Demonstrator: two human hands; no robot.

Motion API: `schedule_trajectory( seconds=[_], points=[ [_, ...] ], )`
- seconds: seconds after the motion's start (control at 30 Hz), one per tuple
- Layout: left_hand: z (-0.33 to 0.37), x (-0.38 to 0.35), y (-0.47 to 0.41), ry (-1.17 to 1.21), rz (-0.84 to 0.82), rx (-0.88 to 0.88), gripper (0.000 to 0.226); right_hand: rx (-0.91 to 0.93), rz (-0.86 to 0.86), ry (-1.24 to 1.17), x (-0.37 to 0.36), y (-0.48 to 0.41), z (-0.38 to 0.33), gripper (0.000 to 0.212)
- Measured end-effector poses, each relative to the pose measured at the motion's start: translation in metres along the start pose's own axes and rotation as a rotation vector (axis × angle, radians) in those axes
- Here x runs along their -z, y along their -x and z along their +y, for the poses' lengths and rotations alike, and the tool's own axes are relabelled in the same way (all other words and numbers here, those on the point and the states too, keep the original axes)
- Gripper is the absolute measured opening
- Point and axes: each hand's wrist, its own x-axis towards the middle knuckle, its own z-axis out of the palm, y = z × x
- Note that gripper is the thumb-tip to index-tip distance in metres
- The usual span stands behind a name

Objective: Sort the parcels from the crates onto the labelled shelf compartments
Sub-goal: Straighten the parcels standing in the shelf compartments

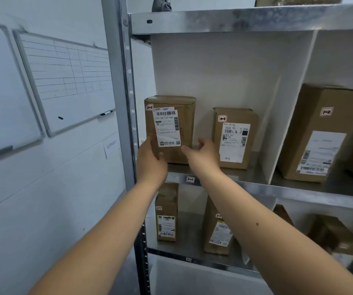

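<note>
Parcel marked 1-1 (171, 128) upright in the left compartment of the middle shelf (260, 179), centre of frame.
Left hand (150, 160) grips its lower left corner: thumb on the front face, fingers round the left edge. Right hand (204, 155) loosely spread at the lower right edge, thumb tip near the label corner; contact cannot be told, and it holds nothing. Second 1-1 parcel (235, 137) stands just to the right, not touching the first. White divider (286, 116) stands between these and a larger 1-2 parcel (320, 133) at right of frame. Whiteboard (64, 81) on the wall, upper left.
</note>
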Motion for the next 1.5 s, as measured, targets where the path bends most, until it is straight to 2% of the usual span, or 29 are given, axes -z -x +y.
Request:
schedule_trajectory(
  seconds=[0.1, 0.23, 0.37, 0.6, 0.97, 1.07, 1.27, 1.5],
  points=[
    [-0.006, -0.012, -0.007, -0.042, 0.011, 0.036, 0.076, -0.009, -0.034, 0.066, -0.005, -0.011, 0.003, 0.081],
    [0.002, -0.021, -0.02, -0.021, 0.038, 0.147, 0.088, 0.009, -0.066, 0.085, -0.005, -0.023, 0.006, 0.07],
    [-0.002, -0.029, -0.037, 0.03, 0.093, 0.181, 0.087, 0.04, -0.063, 0.112, -0.021, -0.035, 0.011, 0.06],
    [-0.015, -0.037, -0.053, -0.005, 0.094, 0.176, 0.075, 0.063, 0.03, 0.125, -0.032, -0.058, 0.019, 0.048],
    [-0.019, -0.042, -0.067, -0.053, 0.101, 0.202, 0.072, 0.067, 0.026, 0.148, -0.038, -0.073, 0.023, 0.045],
    [-0.017, -0.043, -0.065, -0.053, 0.101, 0.214, 0.076, 0.064, 0.021, 0.124, -0.037, -0.071, 0.023, 0.049],
    [-0.01, -0.044, -0.056, -0.036, 0.127, 0.205, 0.078, 0.068, -0.021, 0.107, -0.026, -0.063, 0.025, 0.077],
    [0.011, -0.046, -0.023, -0.011, 0.238, 0.03, 0.08, 0.19, -0.04, 0.168, -0.005, -0.05, 0.016, 0.074]
  ],
)
